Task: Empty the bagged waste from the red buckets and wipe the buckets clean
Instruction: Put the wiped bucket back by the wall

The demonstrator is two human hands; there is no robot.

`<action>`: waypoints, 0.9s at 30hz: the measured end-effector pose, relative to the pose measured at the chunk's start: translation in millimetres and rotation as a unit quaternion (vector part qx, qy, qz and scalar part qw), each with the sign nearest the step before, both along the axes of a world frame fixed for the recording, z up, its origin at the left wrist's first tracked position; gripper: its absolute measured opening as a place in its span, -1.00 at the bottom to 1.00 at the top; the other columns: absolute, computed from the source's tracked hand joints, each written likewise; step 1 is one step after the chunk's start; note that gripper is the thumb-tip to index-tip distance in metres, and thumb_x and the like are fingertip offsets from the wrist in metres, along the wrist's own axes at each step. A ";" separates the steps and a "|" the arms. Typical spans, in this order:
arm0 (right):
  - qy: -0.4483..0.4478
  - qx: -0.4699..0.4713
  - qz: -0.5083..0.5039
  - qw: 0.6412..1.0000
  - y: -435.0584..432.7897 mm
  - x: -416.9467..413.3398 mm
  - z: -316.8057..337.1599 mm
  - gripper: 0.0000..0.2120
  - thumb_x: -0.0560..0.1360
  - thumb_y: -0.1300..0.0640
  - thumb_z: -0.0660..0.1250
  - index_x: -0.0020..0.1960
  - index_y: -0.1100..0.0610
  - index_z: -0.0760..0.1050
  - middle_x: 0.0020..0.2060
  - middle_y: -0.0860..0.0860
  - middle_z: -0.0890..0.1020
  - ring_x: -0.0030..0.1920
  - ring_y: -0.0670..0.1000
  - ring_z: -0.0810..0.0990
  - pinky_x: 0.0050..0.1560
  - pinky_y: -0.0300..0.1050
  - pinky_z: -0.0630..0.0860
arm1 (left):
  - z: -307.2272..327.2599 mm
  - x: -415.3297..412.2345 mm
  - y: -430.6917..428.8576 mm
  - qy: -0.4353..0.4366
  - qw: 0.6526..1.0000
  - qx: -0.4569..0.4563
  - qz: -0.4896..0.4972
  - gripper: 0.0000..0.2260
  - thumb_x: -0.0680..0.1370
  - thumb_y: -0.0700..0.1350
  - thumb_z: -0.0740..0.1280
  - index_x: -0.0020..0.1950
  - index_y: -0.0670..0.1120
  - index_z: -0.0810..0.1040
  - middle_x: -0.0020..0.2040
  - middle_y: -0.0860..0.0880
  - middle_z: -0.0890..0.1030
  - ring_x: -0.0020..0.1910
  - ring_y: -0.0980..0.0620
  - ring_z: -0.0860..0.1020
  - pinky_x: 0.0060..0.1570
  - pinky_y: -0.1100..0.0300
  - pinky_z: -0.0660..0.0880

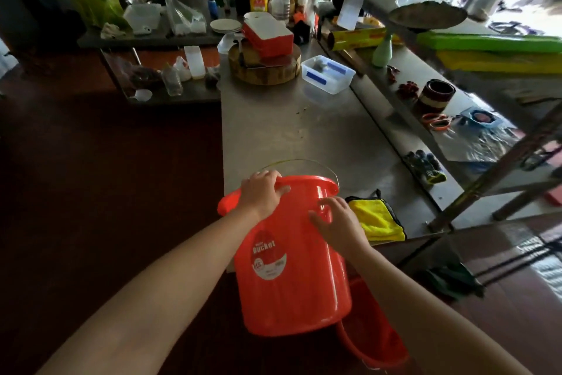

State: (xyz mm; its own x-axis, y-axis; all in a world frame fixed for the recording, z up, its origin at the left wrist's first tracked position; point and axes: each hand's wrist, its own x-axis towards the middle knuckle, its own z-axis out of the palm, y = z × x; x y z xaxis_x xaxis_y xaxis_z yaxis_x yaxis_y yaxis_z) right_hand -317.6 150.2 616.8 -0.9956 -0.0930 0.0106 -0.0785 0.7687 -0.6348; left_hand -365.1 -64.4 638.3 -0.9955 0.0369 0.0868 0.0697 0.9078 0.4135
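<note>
A second red bucket sits at lower right, below a glossy red plastic bucket tilted at lower centre, its oval sticker reading "Bucket". The left hand curls its fingers over the rim. The right hand lies spread against the wall, beside a fleecy yellow cloth on the steel tabletop.

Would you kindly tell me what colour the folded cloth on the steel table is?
The cloth is yellow with dark edging; head view.
</note>
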 end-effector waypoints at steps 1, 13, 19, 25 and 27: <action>0.009 -0.033 -0.051 0.998 5.6 -7.0 2.9 -0.61 0.55 -0.17 0.38 0.28 0.02 0.52 0.26 0.02 0.54 0.21 0.07 0.55 0.11 -0.13 0.45 | 1.3 3.1 1.9 0.002 1.000 0.002 -0.011 -0.64 0.60 0.15 0.33 0.26 -0.07 0.53 0.22 -0.05 0.59 0.28 -0.10 0.48 0.26 0.01 0.36; -0.116 -0.249 -0.265 0.924 66.9 -2.7 21.9 -0.68 0.47 0.27 0.42 0.21 0.24 0.49 -0.30 0.05 0.55 -0.43 -0.04 0.46 -0.53 -0.30 0.39 | 18.0 114.7 10.3 0.120 0.976 -0.004 -0.184 -0.79 0.56 0.04 0.42 0.09 -0.05 0.59 0.02 0.08 0.60 0.06 0.03 0.51 0.23 0.01 0.32; -0.121 -0.277 -0.217 0.928 91.3 31.1 25.8 -0.74 0.54 0.07 0.42 -0.03 0.30 0.64 -0.41 0.07 0.53 -0.45 0.00 0.45 -0.42 -0.24 0.42 | 1.1 190.2 33.7 0.113 0.978 -0.034 -0.175 -0.80 0.57 0.03 0.39 0.09 -0.06 0.57 -0.01 0.08 0.56 0.02 0.05 0.47 0.23 0.04 0.31; -0.109 -0.236 -0.060 0.964 103.2 68.4 41.9 -0.62 0.54 0.00 0.45 -0.38 0.10 0.45 -0.60 -0.11 0.38 -0.58 -0.12 0.31 -0.53 -0.25 0.25 | -42.9 250.0 88.3 0.084 0.968 -0.132 -0.195 -0.80 0.54 0.03 0.40 0.04 -0.07 0.59 -0.06 0.02 0.59 -0.01 -0.04 0.54 0.18 -0.06 0.41; -0.153 -0.208 0.012 0.966 102.9 83.7 43.0 -0.68 0.54 0.02 0.45 -0.33 0.09 0.50 -0.60 -0.14 0.37 -0.61 -0.16 0.28 -0.59 -0.30 0.22 | -56.4 259.6 104.4 0.080 0.965 -0.143 -0.204 -0.81 0.53 0.01 0.42 0.01 -0.09 0.59 -0.09 0.00 0.59 -0.03 -0.08 0.56 0.12 -0.08 0.45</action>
State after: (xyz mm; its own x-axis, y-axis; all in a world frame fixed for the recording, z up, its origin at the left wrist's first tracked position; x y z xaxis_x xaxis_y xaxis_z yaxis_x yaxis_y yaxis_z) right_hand -233.8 253.1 659.8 -0.9556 -0.1679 -0.2422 0.1464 0.4426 -0.8847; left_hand -105.5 39.9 581.9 -0.8675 0.4687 0.1662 0.4881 0.8666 0.1036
